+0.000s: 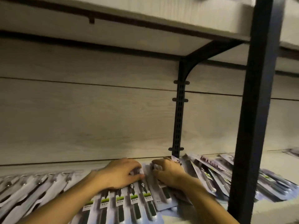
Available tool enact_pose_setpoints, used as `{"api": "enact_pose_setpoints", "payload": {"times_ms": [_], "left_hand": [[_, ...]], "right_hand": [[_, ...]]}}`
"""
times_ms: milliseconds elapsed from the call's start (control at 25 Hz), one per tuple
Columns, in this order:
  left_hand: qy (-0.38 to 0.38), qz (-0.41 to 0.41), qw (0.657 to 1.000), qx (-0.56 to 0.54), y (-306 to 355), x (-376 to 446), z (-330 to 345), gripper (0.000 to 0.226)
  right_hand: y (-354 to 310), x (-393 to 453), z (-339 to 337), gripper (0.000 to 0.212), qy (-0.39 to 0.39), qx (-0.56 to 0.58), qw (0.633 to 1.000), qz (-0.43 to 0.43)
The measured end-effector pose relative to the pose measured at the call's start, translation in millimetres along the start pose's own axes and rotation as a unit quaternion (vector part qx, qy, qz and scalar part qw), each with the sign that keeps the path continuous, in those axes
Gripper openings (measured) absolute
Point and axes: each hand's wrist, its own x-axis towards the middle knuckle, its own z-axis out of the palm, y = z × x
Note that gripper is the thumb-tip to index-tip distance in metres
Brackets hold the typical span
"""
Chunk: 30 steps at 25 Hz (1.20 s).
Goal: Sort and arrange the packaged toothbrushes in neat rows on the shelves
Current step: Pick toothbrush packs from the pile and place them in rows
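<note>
Packaged toothbrushes with black handles and green labels lie in an overlapping row (pixel 119 206) across the lower shelf (pixel 48 167). My left hand (pixel 120 173) rests on the top ends of the row, fingers curled over the packs. My right hand (pixel 168 172) grips the upper part of one pack (pixel 159 194) at the right end of the row, fingers curled round its top edge. A loose, untidy heap of packs (pixel 210 173) lies just right of my right hand.
A black upright post (pixel 257 110) stands in front at the right, with more packs (pixel 275 186) beyond it. A slotted black rail with a bracket (pixel 178 113) runs up the wood-grain back panel. An upper shelf (pixel 145 29) hangs overhead.
</note>
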Motion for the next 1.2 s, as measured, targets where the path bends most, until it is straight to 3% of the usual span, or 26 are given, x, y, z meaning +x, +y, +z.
{"api": "enact_pose_setpoints", "payload": {"times_ms": [80, 320, 680, 960, 1200], "left_hand": [[0.010, -0.006, 1.000, 0.009, 0.3, -0.4, 1.5, 0.053], [0.025, -0.062, 0.997, -0.038, -0.5, -4.4, 10.3, 0.057], [0.066, -0.105, 0.982, -0.141, -5.1, -1.2, 8.1, 0.018], [0.061, -0.093, 0.974, -0.198, -8.1, 0.8, 7.6, 0.021], [0.065, -0.065, 0.989, -0.115, -1.1, -5.9, 9.1, 0.032]], "right_hand": [[1.6, 6.8, 1.7, 0.049, -0.023, -0.017, 1.000, 0.010], [6.8, 13.9, 6.7, 0.051, -0.011, -0.022, 1.000, 0.004], [6.0, 7.7, 5.1, 0.048, -0.011, 0.015, 1.000, 0.010], [3.2, -0.8, 5.5, 0.048, -0.010, 0.066, 0.998, 0.006], [-13.4, -8.1, 15.3, 0.041, 0.028, 0.036, 0.998, -0.043]]}}
